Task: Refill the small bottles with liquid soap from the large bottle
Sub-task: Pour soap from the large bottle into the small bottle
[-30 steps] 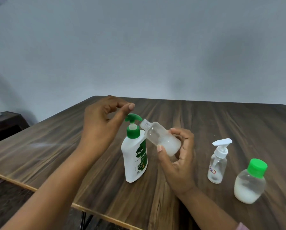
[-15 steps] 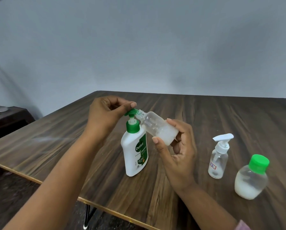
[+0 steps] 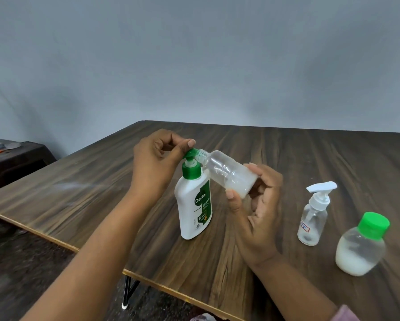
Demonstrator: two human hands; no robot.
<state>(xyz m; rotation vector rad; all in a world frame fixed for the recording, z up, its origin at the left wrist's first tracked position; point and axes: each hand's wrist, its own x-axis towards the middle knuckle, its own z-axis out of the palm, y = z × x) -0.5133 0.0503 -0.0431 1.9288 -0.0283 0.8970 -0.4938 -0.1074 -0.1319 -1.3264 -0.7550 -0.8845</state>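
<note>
- Left hand [image 3: 157, 163], centre frame: fingers [image 3: 168, 137] curled into the palm, thumb pressing the green pump head of the large bottle [image 3: 194, 205], which stands upright on the worktop [image 3: 101, 193].
- Small bottle [image 3: 229, 174], uncapped and tilted, mouth at the pump's spout; right hand [image 3: 259, 216] pinches its base.
- Lower right: pump bottle [image 3: 313, 218] and green-capped bottle [image 3: 361, 246] stand near each other.

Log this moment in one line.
left hand: thumb on pump | right hand: holds uncapped bottle, mouth at pump | soap: some in bottle

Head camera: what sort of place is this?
Likely a plain indoor room, home or office: wood-grain table, bare grey wall behind it, small dark side table with clutter at left.
</note>
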